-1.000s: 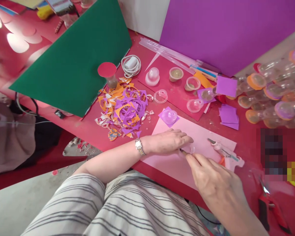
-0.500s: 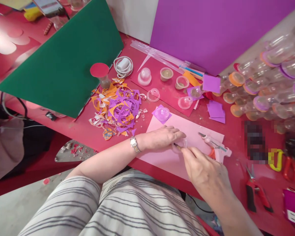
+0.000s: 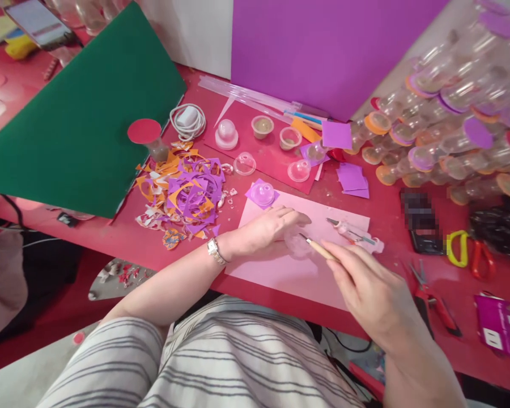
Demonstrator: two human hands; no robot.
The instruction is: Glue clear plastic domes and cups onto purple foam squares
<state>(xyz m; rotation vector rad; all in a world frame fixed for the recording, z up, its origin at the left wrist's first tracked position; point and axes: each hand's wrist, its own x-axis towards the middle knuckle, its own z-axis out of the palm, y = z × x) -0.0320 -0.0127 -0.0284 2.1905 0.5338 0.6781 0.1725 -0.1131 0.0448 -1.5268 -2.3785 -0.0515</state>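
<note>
Red table point(image 3: 123, 238), crowded. Pink sheet point(image 3: 280, 272) at the near edge, overhanging a little; likely to skid if pressed unevenly. Scrap pile point(image 3: 182, 195) just left of it, near enough to drift under the work. Left hand point(image 3: 266, 226) flat on the sheet, fingers curled over a clear dome point(image 3: 296, 245), pinning it down. Right hand point(image 3: 365, 286) closed in a pen grip on a pencil point(image 3: 318, 248), tip just beside the dome's rim. Probably wobbles off line if the dome slips. Glue gun point(image 3: 355, 233) just beyond the knuckles, easy to knock.
</note>
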